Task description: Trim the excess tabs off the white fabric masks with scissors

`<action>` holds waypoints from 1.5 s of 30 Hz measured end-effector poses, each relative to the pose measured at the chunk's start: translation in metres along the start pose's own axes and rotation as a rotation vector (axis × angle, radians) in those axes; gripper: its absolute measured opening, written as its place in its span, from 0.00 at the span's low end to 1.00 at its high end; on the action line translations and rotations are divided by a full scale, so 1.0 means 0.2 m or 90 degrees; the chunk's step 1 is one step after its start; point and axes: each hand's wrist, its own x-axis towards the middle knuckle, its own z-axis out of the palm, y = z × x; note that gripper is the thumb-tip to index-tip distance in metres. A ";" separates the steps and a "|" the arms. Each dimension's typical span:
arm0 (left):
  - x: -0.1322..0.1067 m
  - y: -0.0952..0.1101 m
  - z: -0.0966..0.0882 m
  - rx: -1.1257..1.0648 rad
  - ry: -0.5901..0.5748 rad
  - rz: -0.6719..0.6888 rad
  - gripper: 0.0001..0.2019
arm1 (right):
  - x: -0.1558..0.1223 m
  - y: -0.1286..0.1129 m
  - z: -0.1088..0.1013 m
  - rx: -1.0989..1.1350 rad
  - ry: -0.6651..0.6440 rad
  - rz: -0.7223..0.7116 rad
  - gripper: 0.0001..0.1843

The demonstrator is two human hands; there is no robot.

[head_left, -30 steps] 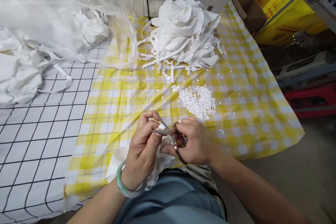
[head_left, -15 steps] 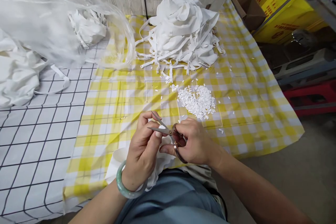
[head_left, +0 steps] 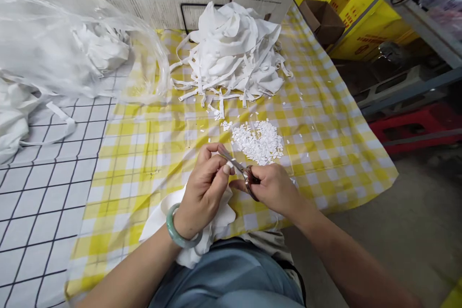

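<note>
- so the scissors are hovering just nearside of the snippet pile, blades nearly together
- right hand is gripping their handles
- left hand is pinching white cloth, draping nearside-left of the pile
- strappy white heap is sitting behind the pile

Our left forearm and right forearm, both bare, slant inward from the lower edge, bringing our hands close together in front of our body. Our left hand bends its fingers toward the thumb in a pinch, thumbnail showing, while our right hand curls in a grip, its thumb pointing left below the fingers
</note>
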 end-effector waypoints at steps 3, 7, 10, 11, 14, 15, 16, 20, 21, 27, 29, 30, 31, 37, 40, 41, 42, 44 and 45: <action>0.03 0.01 -0.05 0.006 -0.074 0.011 0.14 | 0.03 0.03 -0.02 0.065 0.042 0.046 0.27; -0.02 0.09 -0.32 0.110 -0.225 0.004 0.14 | 0.02 0.01 0.00 0.217 -0.025 -0.001 0.22; -0.13 0.11 -0.56 0.266 -0.128 -0.046 0.15 | -0.02 0.00 0.01 0.250 -0.003 -0.013 0.22; -0.18 0.10 -0.61 0.311 -0.092 -0.064 0.14 | -0.03 -0.01 0.02 0.230 0.021 -0.013 0.21; -0.32 0.04 -0.67 0.376 -0.104 -0.107 0.11 | -0.04 -0.05 0.08 0.140 0.061 -0.068 0.20; -0.36 0.01 -0.66 0.373 -0.134 -0.119 0.12 | -0.03 -0.08 0.10 0.116 0.063 -0.107 0.20; -0.38 -0.01 -0.64 0.366 -0.160 -0.127 0.13 | -0.02 -0.11 0.13 0.098 0.062 -0.148 0.21; -0.41 -0.06 -0.60 0.340 -0.131 -0.141 0.07 | 0.03 -0.26 0.25 0.020 0.091 -0.222 0.19; -0.41 -0.06 -0.61 0.332 -0.098 -0.146 0.07 | 0.04 -0.29 0.27 0.008 0.106 -0.226 0.17; -0.51 0.03 -0.63 0.387 0.115 -0.208 0.14 | 0.01 -0.36 0.34 0.131 -0.005 -0.212 0.06; -0.58 0.05 -0.56 0.379 0.000 -0.298 0.23 | 0.01 -0.36 0.36 0.155 -0.030 -0.197 0.04; -0.61 0.05 -0.52 0.380 -0.040 -0.341 0.26 | 0.03 -0.37 0.37 0.152 -0.038 -0.204 0.05; -0.64 0.05 -0.48 0.384 -0.043 -0.372 0.26 | 0.05 -0.38 0.38 0.142 -0.054 -0.222 0.07; -0.65 -0.05 -0.35 0.246 0.245 -0.350 0.08 | 0.24 -0.50 0.53 0.090 -0.236 -0.347 0.12; -0.65 -0.04 -0.37 0.161 0.273 -0.354 0.06 | 0.27 -0.58 0.57 0.219 -0.236 -0.282 0.11; -0.65 -0.03 -0.39 0.127 0.280 -0.358 0.07 | 0.26 -0.61 0.56 0.292 -0.224 -0.254 0.11; -0.65 -0.01 -0.40 0.097 0.284 -0.360 0.09 | 0.25 -0.64 0.55 0.372 -0.214 -0.224 0.12; -0.65 0.04 -0.42 0.023 0.282 -0.360 0.11 | 0.23 -0.70 0.53 0.504 -0.200 -0.182 0.14; -0.65 0.06 -0.43 -0.023 0.286 -0.354 0.12 | 0.22 -0.73 0.51 0.549 -0.196 -0.171 0.15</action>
